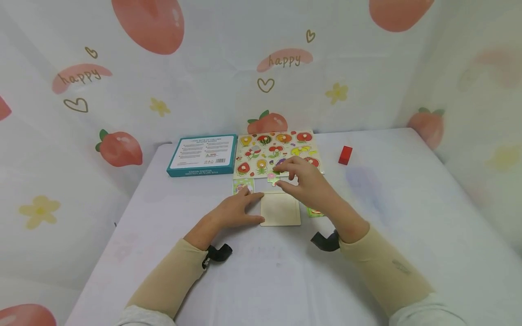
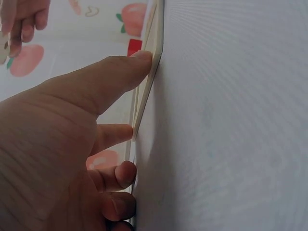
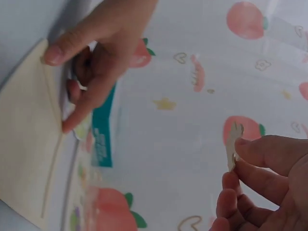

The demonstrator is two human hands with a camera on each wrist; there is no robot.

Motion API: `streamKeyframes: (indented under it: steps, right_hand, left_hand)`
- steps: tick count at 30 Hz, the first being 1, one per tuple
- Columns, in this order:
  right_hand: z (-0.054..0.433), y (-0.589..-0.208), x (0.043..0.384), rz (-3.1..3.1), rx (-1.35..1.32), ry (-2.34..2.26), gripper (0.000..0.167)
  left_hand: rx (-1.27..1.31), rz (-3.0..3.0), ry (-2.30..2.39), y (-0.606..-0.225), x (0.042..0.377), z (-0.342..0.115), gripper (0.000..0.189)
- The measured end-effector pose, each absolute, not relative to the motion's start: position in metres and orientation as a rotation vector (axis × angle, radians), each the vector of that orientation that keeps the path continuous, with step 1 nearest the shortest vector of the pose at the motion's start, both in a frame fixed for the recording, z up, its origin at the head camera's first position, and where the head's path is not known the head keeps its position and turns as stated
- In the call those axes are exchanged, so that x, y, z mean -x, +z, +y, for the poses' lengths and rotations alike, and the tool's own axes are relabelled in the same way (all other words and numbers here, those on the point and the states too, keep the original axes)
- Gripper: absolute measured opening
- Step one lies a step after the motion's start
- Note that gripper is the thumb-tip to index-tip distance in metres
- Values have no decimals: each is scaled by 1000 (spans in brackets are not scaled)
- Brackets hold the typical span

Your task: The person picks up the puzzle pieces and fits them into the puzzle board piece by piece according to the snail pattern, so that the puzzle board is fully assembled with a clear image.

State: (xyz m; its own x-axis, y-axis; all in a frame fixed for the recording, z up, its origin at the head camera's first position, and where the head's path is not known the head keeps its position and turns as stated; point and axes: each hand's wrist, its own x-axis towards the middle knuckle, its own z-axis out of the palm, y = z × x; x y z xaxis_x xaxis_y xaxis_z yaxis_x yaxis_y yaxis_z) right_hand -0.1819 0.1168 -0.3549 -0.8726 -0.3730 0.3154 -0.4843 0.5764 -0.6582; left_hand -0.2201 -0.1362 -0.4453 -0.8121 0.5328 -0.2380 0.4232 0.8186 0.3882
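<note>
A shallow wooden puzzle tray [image 1: 280, 210] with a raised rim lies flat on the table. My left hand [image 1: 231, 212] rests at its left side, thumb and forefinger stretched apart and touching the edge near two corners, as the left wrist view shows along the tray's edge [image 2: 144, 98]. Above the tray's far side, my right hand [image 1: 307, 181] pinches a small jigsaw piece [image 1: 272, 178], green and pink, between thumb and fingertips. In the right wrist view the thin piece [image 3: 232, 148] is seen nearly edge-on, raised in the air.
Behind the tray lies a fruit peg puzzle board [image 1: 253, 154], with a teal-edged box [image 1: 201, 154] to its left. Green printed pieces lie beyond my left fingers [image 1: 240, 182] and beside my right wrist [image 1: 314, 213]. A red block [image 1: 345, 155] stands at the right.
</note>
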Motion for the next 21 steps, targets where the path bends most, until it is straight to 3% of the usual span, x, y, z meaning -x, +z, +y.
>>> streamKeyframes:
  steps: [21]
  right_hand:
    - [95, -406, 204, -2920, -649, 1138, 34]
  left_hand:
    - [-785, 2687, 486, -448, 221, -137, 87]
